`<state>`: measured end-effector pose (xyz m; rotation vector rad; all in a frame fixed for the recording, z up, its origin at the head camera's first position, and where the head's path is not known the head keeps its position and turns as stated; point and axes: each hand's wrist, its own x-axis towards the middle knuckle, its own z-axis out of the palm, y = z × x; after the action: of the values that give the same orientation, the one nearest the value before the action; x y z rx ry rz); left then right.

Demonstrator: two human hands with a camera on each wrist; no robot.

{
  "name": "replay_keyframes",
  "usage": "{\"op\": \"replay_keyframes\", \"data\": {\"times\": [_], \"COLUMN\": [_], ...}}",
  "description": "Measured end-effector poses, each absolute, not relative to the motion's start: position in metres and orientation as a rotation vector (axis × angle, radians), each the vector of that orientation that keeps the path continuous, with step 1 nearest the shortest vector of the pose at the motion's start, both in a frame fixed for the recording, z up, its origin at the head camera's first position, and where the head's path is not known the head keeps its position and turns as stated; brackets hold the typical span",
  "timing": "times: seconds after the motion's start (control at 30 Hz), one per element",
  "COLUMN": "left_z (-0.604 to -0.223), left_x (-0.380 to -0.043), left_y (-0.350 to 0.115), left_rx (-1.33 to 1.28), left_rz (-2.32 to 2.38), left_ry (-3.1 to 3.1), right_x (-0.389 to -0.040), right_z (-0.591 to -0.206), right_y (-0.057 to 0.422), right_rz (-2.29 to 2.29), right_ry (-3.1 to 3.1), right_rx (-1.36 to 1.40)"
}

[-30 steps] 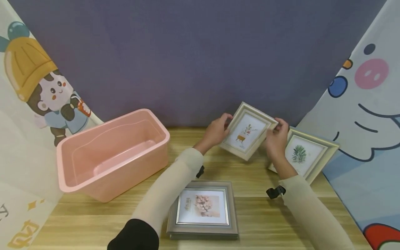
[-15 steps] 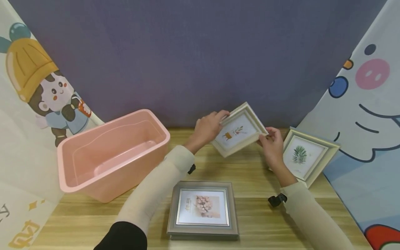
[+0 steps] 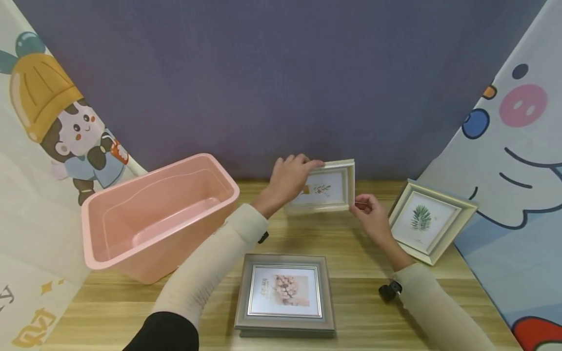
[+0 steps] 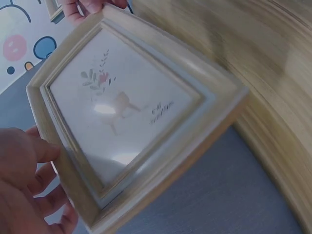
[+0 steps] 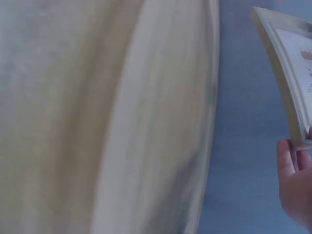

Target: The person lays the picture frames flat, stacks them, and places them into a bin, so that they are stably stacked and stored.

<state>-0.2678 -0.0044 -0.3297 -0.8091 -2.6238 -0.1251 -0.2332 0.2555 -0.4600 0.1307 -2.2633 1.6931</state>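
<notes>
A cream picture frame [image 3: 327,187] with a potted plant print is held up sideways over the back of the table by both hands. My left hand [image 3: 287,183] grips its upper left edge, thumb on the front and fingers behind, as the left wrist view shows of the frame [image 4: 124,102]. At the lower right corner my right hand [image 3: 371,214] pinches the same frame between thumb and fingers. To the right, another cream picture frame [image 3: 423,219] with a green leaf print leans tilted near the side wall. A grey-brown picture frame [image 3: 285,321] with a flower print lies flat in front.
On the left of the wooden table [image 3: 369,312] stands a pink plastic bin [image 3: 189,243] with its open top facing up. A dark blue back wall [image 3: 290,87] rises behind. Printed cloth panels [image 3: 496,175] border both sides.
The plant-print frame has turned counterclockwise and moved slightly left and down between both hands. My left hand has shifted left, the right hand left and down. The other frames stay put.
</notes>
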Motion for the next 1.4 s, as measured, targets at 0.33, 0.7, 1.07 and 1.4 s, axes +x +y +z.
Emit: {"op": "replay_keyframes", "data": {"times": [0.33, 0.7, 1.07, 1.4], "left_z": [-0.333, -0.334, -0.337, -0.338], "left_x": [-0.269, -0.273, -0.275, -0.278], "left_y": [-0.005, -0.006, -0.006, -0.003], "left_rx": [-0.852, -0.832, -0.843, -0.847], "left_rz": [-0.071, -0.066, -0.084, -0.088], "left_ry": [-2.483, -2.503, -2.484, -2.513], "right_x": [-0.237, -0.244, -0.254, -0.260], "right_z": [-0.467, -0.458, -0.445, -0.426], "right_y": [0.244, 0.244, 0.247, 0.249], "right_rz": [1.776, 1.756, 1.591, 1.560], "right_ry": [-2.312, -2.259, -2.233, -2.248], "right_rx": [0.175, 0.230, 0.490, 0.575]}}
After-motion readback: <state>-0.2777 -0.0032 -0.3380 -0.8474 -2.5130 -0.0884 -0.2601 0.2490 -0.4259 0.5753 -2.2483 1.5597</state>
